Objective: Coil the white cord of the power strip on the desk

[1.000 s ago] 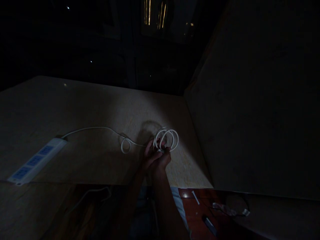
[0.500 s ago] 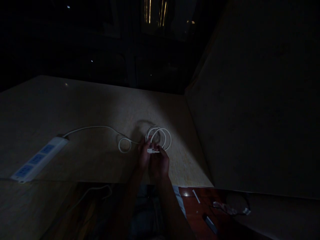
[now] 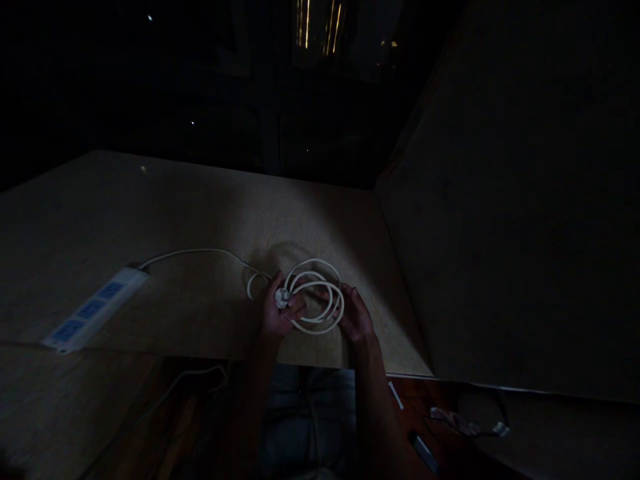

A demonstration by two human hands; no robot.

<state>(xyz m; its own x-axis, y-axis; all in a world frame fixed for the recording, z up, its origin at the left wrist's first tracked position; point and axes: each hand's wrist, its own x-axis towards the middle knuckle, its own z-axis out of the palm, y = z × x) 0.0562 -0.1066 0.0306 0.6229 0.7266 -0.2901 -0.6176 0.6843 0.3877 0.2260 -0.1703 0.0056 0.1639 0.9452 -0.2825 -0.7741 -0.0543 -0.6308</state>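
Observation:
A white power strip (image 3: 95, 309) with blue sockets lies at the left of a dim tabletop (image 3: 200, 220). Its white cable (image 3: 200, 253) runs right and ends in a coil (image 3: 315, 297) of several loops in front of me. My left hand (image 3: 277, 313) is closed on the coil's left side, with the white plug (image 3: 283, 297) pinched in its fingers. My right hand (image 3: 356, 315) rests against the coil's right side, fingers curled round the loops.
The room is very dark. A tall panel (image 3: 500, 200) stands at the right of the table. Below the table edge, small items lie on a reddish floor (image 3: 425, 427): a dark stick-like object (image 3: 423, 452) and a white strip (image 3: 395, 395). Another cable (image 3: 185, 383) hangs under the table.
The hands, close together holding the coil upright, have moved apart. The coil now lies flatter and wider between them, with the plug in the left hand.

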